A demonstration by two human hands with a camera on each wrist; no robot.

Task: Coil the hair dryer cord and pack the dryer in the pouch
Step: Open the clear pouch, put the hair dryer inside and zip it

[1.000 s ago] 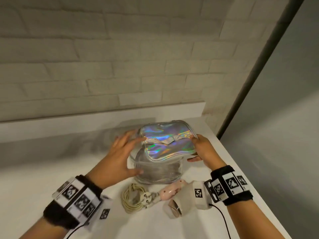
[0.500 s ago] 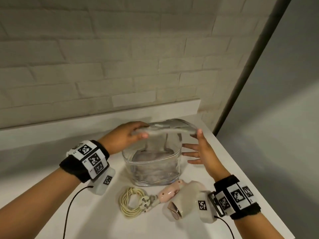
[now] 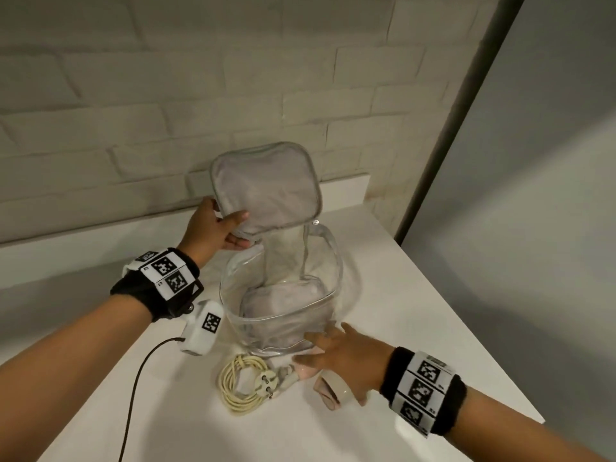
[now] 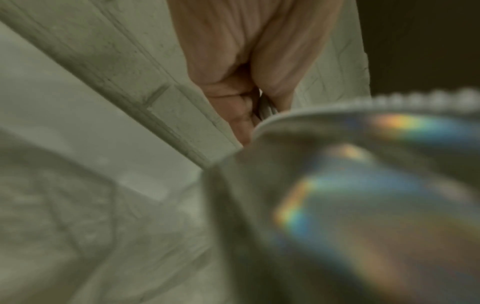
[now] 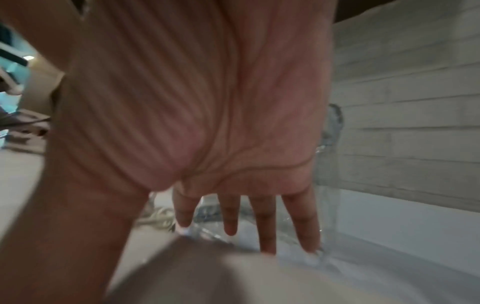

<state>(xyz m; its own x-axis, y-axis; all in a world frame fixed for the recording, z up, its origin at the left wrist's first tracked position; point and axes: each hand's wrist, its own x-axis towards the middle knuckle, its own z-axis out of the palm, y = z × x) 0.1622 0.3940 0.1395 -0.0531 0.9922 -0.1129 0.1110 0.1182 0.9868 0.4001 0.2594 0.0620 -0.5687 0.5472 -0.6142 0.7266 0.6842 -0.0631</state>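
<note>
A clear-walled pouch (image 3: 336, 271) stands open on the white counter, its grey-lined lid (image 3: 266, 191) raised upright. My left hand (image 3: 216, 228) pinches the lid's left edge, thumb on the lining; in the left wrist view the lid's iridescent outer face (image 4: 363, 185) fills the right side. The pink and cream hair dryer (image 3: 333, 386) lies in front of the pouch, its cream cord (image 3: 238, 383) coiled at its left with the plug (image 3: 266, 385) on top. My right hand (image 3: 328, 346) hovers over the dryer with fingers (image 5: 231, 214) straight and spread, holding nothing.
The white counter (image 3: 416, 295) ends at a right edge close to the pouch and dryer. A brick wall (image 3: 166, 95) with a low white ledge runs along the back. A black cable (image 3: 133, 395) trails from my left wrist camera across the counter.
My left hand has swung the pouch lid from half-raised to fully upright. My right hand has left the lid and dropped down over the dryer.
</note>
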